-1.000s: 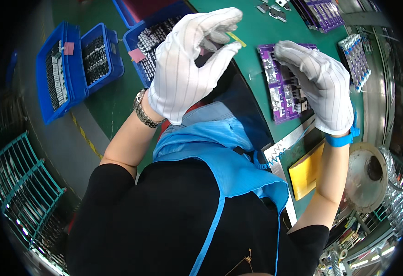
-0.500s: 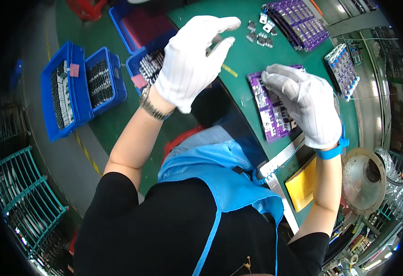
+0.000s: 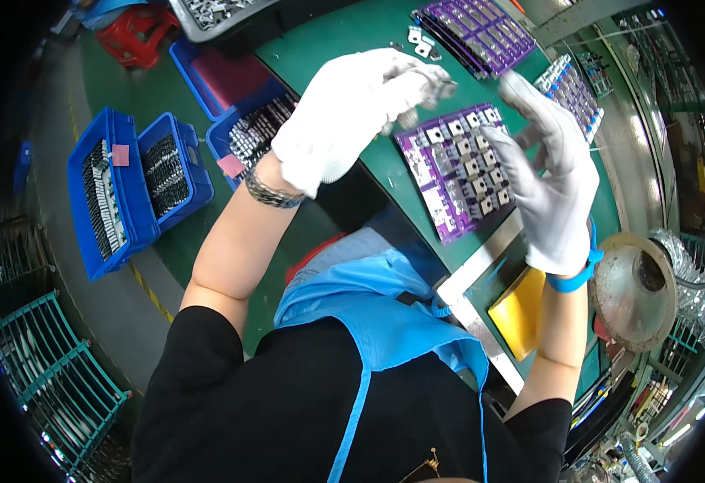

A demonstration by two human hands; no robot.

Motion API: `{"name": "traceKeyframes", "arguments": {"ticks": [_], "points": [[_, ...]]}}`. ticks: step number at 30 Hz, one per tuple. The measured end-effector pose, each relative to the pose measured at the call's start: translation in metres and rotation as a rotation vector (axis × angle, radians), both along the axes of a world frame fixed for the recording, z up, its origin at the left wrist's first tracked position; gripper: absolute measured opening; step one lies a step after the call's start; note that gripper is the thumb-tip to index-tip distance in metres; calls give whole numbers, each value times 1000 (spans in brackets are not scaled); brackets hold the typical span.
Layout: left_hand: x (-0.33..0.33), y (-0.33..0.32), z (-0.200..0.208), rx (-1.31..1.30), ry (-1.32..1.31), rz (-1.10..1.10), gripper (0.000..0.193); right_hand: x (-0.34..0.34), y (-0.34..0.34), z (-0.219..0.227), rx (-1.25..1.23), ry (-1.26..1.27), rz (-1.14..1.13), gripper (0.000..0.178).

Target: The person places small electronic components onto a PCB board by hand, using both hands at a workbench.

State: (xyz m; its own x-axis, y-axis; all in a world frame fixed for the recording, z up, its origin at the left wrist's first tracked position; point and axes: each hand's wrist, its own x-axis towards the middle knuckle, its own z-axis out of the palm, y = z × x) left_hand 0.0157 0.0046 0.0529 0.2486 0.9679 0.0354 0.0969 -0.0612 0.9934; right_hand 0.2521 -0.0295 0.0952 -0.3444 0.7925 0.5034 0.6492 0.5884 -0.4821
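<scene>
My left hand (image 3: 340,113), in a white glove, is above the green bench with its fingers pinched together. Between its fingertips are small dark and silver electronic components (image 3: 443,85), partly hidden and blurred. Below and to the right lies a purple circuit board panel (image 3: 441,211), set with rows of square components with round holes. My right hand (image 3: 552,181), also gloved, hovers at the panel's right edge. Its fingers are apart and nothing shows between them. Past my left fingertips, a few loose black and white components (image 3: 422,47) lie on the bench.
A stack of purple panels (image 3: 477,36) sits at the far side, with another populated panel (image 3: 574,92) to its right. Blue bins of parts (image 3: 131,193) stand at left. A yellow pad (image 3: 517,314) and a round metal hood (image 3: 634,294) are at right.
My left hand has closed on small components from the loose pile, which is smaller now. My right hand has lifted off the panel and opened, uncovering its rows. The view has shifted.
</scene>
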Motion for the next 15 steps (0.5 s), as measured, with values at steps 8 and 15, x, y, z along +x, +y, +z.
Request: {"name": "traceKeyframes", "arguments": {"ticks": [8,15], "points": [[6,-25,-7,-242,-416,-161,35,-12,2,6,234,-159,191,42],[-21,-39,24,-239,-296,127,37,10,0,-10,71,-193,236,32]]}}
